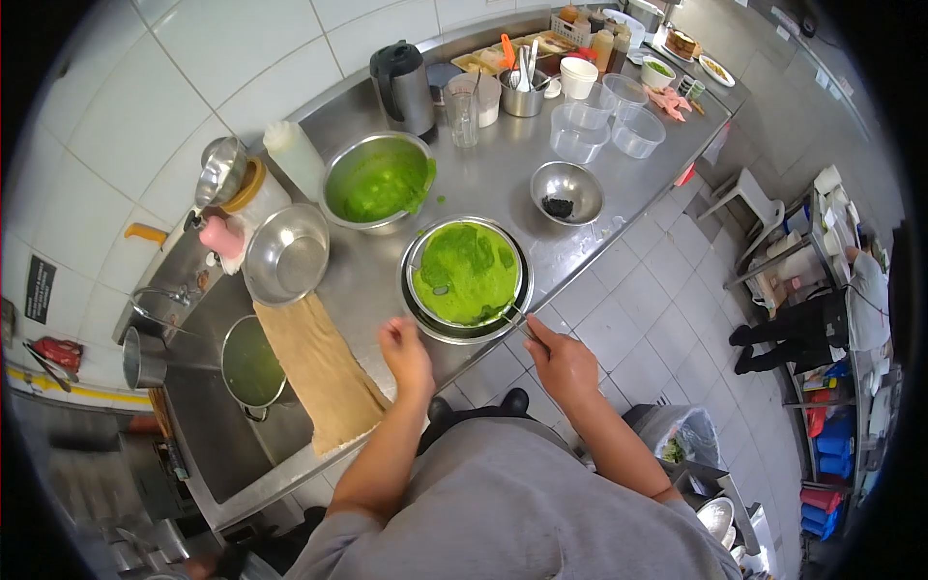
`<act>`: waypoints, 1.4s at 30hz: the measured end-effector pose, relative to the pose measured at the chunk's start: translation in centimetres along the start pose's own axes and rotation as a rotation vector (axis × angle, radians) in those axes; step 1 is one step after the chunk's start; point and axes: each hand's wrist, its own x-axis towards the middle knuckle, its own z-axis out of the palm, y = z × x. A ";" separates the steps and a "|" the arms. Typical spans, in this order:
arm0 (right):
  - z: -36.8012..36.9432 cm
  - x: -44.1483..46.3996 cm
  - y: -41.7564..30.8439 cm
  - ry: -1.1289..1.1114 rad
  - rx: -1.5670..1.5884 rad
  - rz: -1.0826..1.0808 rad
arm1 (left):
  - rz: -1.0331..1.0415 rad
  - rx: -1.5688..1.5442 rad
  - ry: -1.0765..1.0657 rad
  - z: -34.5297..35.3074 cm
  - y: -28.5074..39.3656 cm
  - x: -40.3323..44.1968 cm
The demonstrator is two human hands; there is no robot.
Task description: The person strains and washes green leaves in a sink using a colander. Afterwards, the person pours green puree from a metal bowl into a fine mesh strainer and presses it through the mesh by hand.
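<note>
My right hand (561, 367) is wrapped round the thin metal handle of a strainer (414, 274). The strainer rests in a steel bowl (522, 300) near the counter's front edge. Thick bright green puree (469, 261) fills it. Just left of that bowl, my left hand (406, 358) hovers with its fingers curled in, and no object shows in it. Behind stands a larger steel bowl (333, 184) with more green puree smeared inside. To the right, a small steel bowl (580, 179) contains something dark.
A tan cloth (314, 372) hangs over the edge of the sink (217, 454), where a pot (251, 362) holds greenish liquid. A steel bowl (288, 253), a kettle (401, 92) and plastic tubs (580, 135) stand on the counter. At right, a person (817, 324) works by shelves.
</note>
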 end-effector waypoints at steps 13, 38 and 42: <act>2.1 -1.6 -1.4 -0.052 0.039 -0.038 | -0.516 -0.130 -0.735 7.1 4.0 -12.8; 7.6 0.8 0.2 0.355 0.429 -0.285 | -0.554 -0.069 -0.553 3.4 8.6 -7.8; 9.2 7.4 1.0 0.150 0.706 0.029 | -0.503 0.018 -0.589 2.5 8.7 -6.6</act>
